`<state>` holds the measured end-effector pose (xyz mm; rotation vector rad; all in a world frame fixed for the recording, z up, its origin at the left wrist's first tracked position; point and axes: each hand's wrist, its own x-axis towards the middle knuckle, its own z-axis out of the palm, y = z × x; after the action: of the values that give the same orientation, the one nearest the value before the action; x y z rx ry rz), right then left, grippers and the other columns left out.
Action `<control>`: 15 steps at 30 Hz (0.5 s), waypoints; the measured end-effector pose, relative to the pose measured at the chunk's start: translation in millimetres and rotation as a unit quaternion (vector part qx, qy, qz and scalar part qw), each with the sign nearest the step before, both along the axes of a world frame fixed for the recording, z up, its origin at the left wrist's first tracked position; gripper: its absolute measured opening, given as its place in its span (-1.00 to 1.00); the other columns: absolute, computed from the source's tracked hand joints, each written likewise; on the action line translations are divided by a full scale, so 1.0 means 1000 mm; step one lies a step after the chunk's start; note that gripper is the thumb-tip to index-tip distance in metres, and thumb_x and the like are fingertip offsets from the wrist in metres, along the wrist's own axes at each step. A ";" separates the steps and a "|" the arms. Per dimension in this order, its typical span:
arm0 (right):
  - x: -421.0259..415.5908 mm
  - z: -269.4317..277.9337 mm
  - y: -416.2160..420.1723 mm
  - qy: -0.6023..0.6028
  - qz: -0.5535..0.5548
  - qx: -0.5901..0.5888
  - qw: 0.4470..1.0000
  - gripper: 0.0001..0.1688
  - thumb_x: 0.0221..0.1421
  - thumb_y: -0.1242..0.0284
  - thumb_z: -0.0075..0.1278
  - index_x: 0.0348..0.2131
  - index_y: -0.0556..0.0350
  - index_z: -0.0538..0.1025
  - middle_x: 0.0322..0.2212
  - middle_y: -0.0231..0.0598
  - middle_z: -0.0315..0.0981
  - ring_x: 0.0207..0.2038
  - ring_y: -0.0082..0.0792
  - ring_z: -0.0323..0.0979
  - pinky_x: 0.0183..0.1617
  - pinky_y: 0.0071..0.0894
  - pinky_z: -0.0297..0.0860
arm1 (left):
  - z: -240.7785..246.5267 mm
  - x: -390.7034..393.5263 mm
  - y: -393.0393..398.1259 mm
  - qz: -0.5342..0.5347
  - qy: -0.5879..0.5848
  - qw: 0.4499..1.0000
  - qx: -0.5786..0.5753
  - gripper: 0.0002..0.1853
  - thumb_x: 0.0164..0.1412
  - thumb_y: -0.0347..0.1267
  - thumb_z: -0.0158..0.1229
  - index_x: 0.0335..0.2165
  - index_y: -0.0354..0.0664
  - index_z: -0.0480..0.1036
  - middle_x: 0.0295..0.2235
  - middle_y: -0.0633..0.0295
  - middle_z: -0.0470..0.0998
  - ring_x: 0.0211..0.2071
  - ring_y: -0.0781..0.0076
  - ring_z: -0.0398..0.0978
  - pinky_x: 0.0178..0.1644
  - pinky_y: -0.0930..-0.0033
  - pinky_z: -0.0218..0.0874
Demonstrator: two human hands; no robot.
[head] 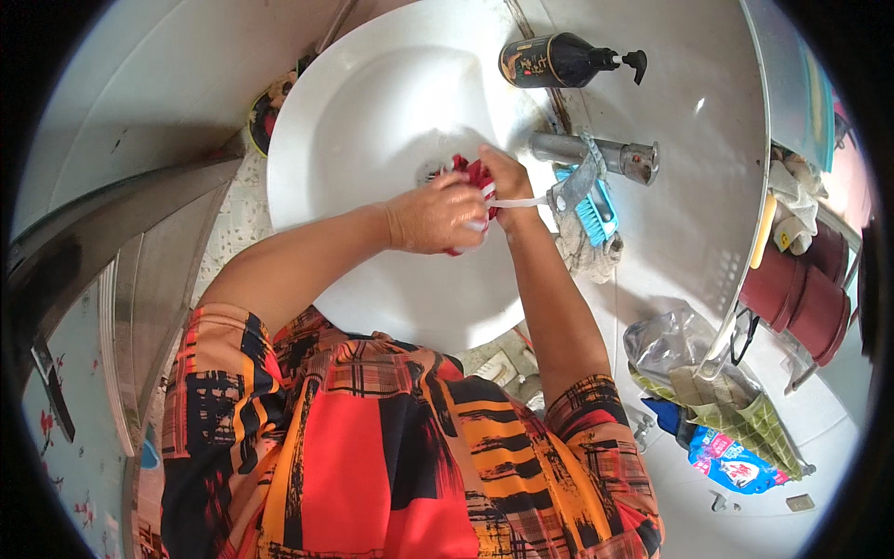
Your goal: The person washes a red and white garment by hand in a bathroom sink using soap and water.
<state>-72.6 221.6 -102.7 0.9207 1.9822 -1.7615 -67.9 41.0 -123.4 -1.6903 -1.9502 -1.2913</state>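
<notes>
A red and white cloth [479, 176] is bunched between my two hands over the drain [427, 170] of a white washbasin [377, 91]. My left hand [441, 213] lies over the cloth with its fingers curled on it, slightly blurred. At the cloth's right side, my right hand [508, 180] grips it, partly hidden behind the white strip of water or spout. A thin white stream [518, 202] runs from a grey sleeve [580, 182] hung on the metal faucet [580, 150] to the cloth between the hands.
A black pump bottle [559, 61] stands behind the basin. Beside the faucet are a blue scrubbing brush [598, 209] and a grey rag [590, 253]. Farther right, dark red plastic containers [796, 293] sit on a rack, above a plastic bag [663, 339] and a blue packet [733, 461].
</notes>
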 end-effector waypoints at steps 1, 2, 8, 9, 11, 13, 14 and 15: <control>0.003 0.004 -0.003 0.015 -0.057 -0.068 0.996 -0.68 0.08 0.22 -0.02 -0.44 0.14 0.48 -0.58 -0.30 0.39 -0.50 -0.44 0.37 -0.40 -0.44 0.31 | 0.000 0.000 -0.001 0.046 -0.103 0.994 0.003 -0.59 -0.32 -0.31 0.31 -0.37 -0.06 0.40 -0.28 0.26 0.39 -0.14 0.20 0.33 -0.03 0.16 0.16; 0.009 -0.002 0.002 -0.008 -0.064 -0.062 0.996 -0.63 0.10 0.20 -0.04 -0.20 0.08 0.41 -0.37 -0.27 0.41 -0.36 -0.42 0.40 -0.30 -0.42 0.36 | 0.000 -0.001 0.000 0.091 -0.205 0.975 0.007 -0.56 -0.29 -0.33 0.31 -0.32 -0.09 0.38 -0.27 0.22 0.39 -0.13 0.17 0.33 -0.04 0.18 0.18; 0.043 0.051 -0.034 0.074 -0.010 -0.078 0.994 -0.22 0.06 0.27 0.04 0.16 0.03 0.04 -0.03 -0.18 0.20 -0.06 -0.33 0.32 -0.18 -0.33 0.41 | -0.025 -0.025 0.011 0.221 -0.830 0.481 0.176 -0.59 0.01 -0.23 0.14 -0.19 -0.21 0.32 -0.23 0.15 0.44 -0.23 0.29 0.45 -0.18 0.27 0.32; 0.052 0.057 -0.037 0.093 0.019 -0.044 0.994 -0.16 0.04 0.30 0.07 0.19 0.01 -0.01 -0.02 -0.17 0.18 -0.05 -0.32 0.31 -0.17 -0.32 0.41 | -0.029 -0.023 0.008 0.174 -0.877 0.400 0.199 -0.61 0.02 -0.22 0.12 -0.20 -0.18 0.33 -0.25 0.18 0.45 -0.24 0.33 0.47 -0.19 0.28 0.33; 0.064 0.061 -0.032 0.142 0.116 0.063 0.981 0.08 -0.16 0.36 0.25 0.22 0.03 -0.05 0.03 -0.06 0.14 0.00 -0.22 0.27 -0.12 -0.31 0.38 | -0.035 -0.018 0.008 0.081 -0.934 0.290 0.191 -0.65 0.07 -0.20 0.05 -0.20 -0.16 0.36 -0.27 0.20 0.47 -0.25 0.37 0.48 -0.19 0.27 0.35; 0.071 0.057 -0.023 0.201 0.228 0.210 0.929 0.16 -0.29 0.37 0.33 0.21 0.06 -0.01 0.04 0.02 0.12 0.02 -0.12 0.24 -0.06 -0.27 0.34 | -0.032 -0.014 0.008 -0.006 -0.962 0.239 0.134 -0.66 0.14 -0.19 -0.05 -0.20 -0.17 0.40 -0.28 0.20 0.50 -0.25 0.39 0.48 -0.18 0.24 0.36; 0.071 0.062 -0.017 0.208 0.307 0.360 0.856 0.23 -0.44 0.34 0.38 0.18 0.08 0.04 0.04 0.12 0.09 0.06 0.03 0.18 0.04 -0.19 0.25 | -0.050 -0.010 0.016 -0.085 -0.967 0.181 0.156 -0.71 0.19 -0.25 -0.08 -0.24 -0.20 0.42 -0.27 0.19 0.50 -0.25 0.40 0.50 -0.14 0.24 0.37; 0.068 0.066 -0.018 0.241 0.315 0.376 0.838 0.21 -0.45 0.33 0.38 0.17 0.09 0.06 0.04 0.13 0.09 0.07 0.05 0.16 0.06 -0.17 0.22 | -0.049 -0.009 0.019 -0.115 -0.963 0.197 0.146 -0.73 0.17 -0.26 -0.06 -0.24 -0.18 0.41 -0.27 0.18 0.50 -0.26 0.39 0.50 -0.16 0.24 0.39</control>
<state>-4.3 203.3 -36.2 -0.1067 2.9248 -0.8619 -76.6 60.3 -172.4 -0.5928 0.2864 1.7702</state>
